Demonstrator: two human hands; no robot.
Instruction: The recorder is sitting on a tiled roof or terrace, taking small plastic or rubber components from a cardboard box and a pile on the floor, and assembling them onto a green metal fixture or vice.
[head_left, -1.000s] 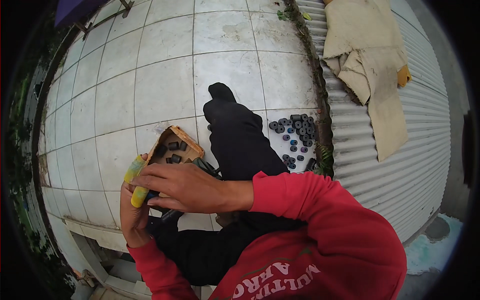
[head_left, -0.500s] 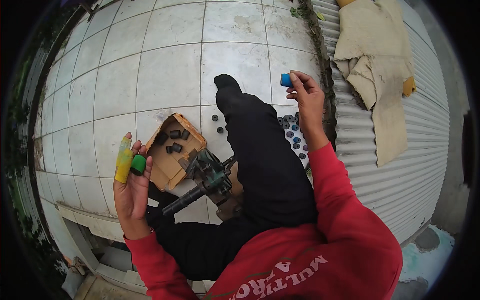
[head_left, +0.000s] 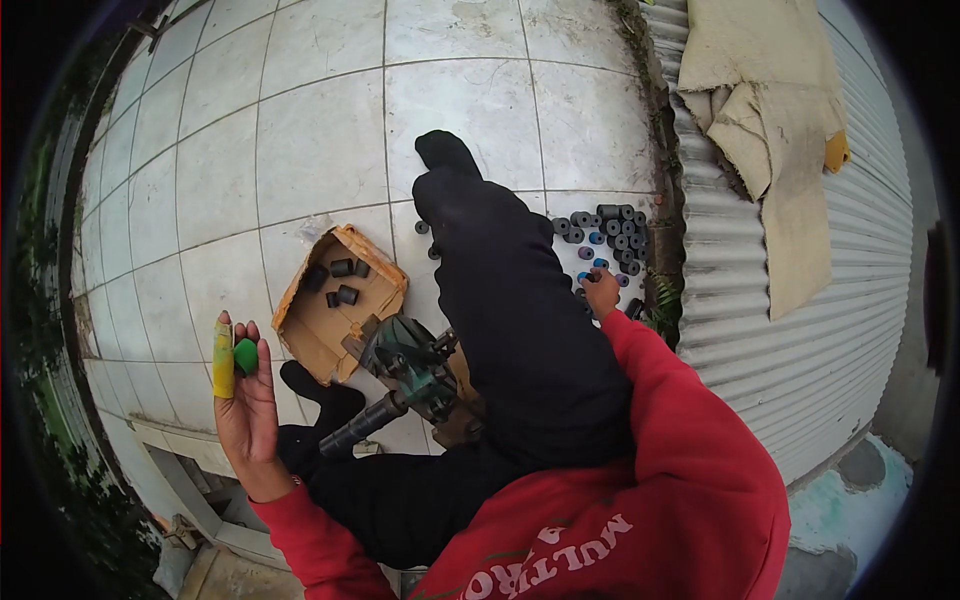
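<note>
My left hand is raised at the left, palm up, its fingers curled around a short green cylinder. Yellow wrapping covers one of its fingers. Down on the floor right of my leg, my right hand has its fingertips pinched at a small blue cylinder, partly hidden by them. Around it many short cylinders with holes through them stand or lie together, mostly dark grey ones, some blue and purple.
An open cardboard box with several black cylinders stands left of my leg. A dark green machine with a black handle sits between my legs. Corrugated sheeting with beige cloth on it borders the tiled floor at right.
My right hand has come down and toward me from the raised position with the blue cylinder, to the group on the floor. My left hand has shifted slightly left and down, still holding the green cylinder.
</note>
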